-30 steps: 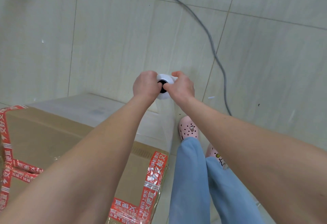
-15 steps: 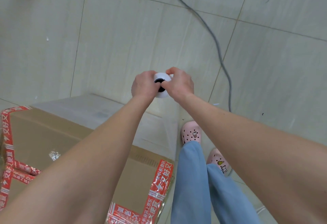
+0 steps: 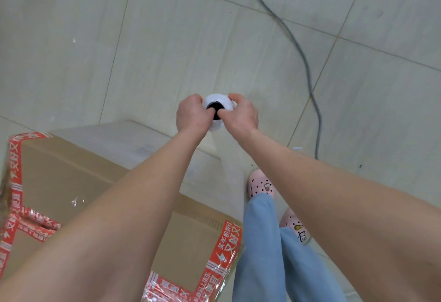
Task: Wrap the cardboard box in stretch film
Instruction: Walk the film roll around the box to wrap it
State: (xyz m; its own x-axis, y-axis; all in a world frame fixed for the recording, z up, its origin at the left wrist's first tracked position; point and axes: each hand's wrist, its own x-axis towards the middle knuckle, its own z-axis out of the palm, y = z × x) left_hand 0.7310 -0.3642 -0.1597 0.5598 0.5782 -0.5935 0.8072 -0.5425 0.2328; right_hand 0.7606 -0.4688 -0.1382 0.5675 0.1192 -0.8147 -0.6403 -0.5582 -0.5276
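Note:
A brown cardboard box [image 3: 71, 177] with red printed tape on its edges stands at the lower left, under my left forearm. I hold a white roll of stretch film [image 3: 217, 102] upright in front of me, seen end-on with its dark core. My left hand [image 3: 192, 115] grips the roll from the left and my right hand [image 3: 241, 116] grips it from the right, both thumbs at the core. A sheet of clear film [image 3: 143, 141] runs from the roll down to the box's far side and over its top edge.
Pale tiled floor [image 3: 167, 39] lies all around. A grey cable [image 3: 303, 56] snakes across the tiles to the right of the roll. My legs in blue trousers [image 3: 262, 254] and pink clogs [image 3: 260, 183] stand just right of the box.
The roll and both hands have stayed together while I moved slightly; the box has slid a little lower-left in view and the cable now lies further right.

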